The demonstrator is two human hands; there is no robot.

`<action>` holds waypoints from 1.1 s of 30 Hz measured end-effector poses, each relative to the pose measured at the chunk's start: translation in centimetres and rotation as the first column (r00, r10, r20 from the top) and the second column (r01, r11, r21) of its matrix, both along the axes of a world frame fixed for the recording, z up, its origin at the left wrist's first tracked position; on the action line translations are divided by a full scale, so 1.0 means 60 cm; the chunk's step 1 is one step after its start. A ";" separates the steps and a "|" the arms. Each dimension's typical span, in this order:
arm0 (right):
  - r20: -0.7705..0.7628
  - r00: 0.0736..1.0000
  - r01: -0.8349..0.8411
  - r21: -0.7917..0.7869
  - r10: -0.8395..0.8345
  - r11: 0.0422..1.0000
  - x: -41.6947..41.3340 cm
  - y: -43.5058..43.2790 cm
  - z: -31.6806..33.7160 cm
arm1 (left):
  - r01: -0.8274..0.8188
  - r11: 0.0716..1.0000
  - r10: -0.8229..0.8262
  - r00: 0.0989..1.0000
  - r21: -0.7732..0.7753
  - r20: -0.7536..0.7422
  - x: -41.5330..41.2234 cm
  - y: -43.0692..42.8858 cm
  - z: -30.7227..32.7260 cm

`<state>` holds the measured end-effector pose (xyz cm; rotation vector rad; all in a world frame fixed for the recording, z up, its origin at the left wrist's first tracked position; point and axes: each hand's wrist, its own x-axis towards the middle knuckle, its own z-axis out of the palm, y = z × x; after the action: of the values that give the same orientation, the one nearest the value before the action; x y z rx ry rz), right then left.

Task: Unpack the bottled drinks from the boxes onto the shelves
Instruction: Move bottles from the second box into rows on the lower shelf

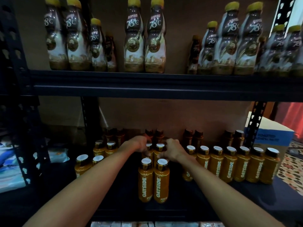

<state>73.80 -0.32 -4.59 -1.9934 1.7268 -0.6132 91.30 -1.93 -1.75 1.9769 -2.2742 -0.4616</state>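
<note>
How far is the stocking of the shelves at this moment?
Done: Kopiko bottles stand on the upper shelf, and rows of Oatside bottles fill much of the lower shelf. In hand: the left hand and right hand each grip one of two middle bottles. Left: gaps between the groups; a box at right, contents hidden.

Blue-white plastic-wrapped soft packs (9, 171) stacked at left, pale wrapped pack (58, 154) just right of them. Plain brown wall (164, 112) far behind. Red curtain (291, 115) far right; patterned multicolour floor (291, 166) below it.

Head-worn view — forward-down, close to shelves (164, 89)
</note>
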 end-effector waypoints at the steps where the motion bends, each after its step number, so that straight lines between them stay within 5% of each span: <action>1: 0.005 1.000 -0.003 -0.004 0.003 1.000 0.001 -0.004 -0.002 | -0.002 1.000 0.002 1.000 0.002 0.002 0.001 0.000 0.000; 33: -0.017 1.000 -0.004 -0.047 0.004 0.999 0.004 -0.006 -0.011 | -0.035 0.999 0.035 0.999 0.008 -0.038 0.007 0.002 -0.007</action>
<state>74.02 -0.67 -5.22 -2.0392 1.7332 -0.6427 91.72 -1.79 -2.20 1.9903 -2.2152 -0.5000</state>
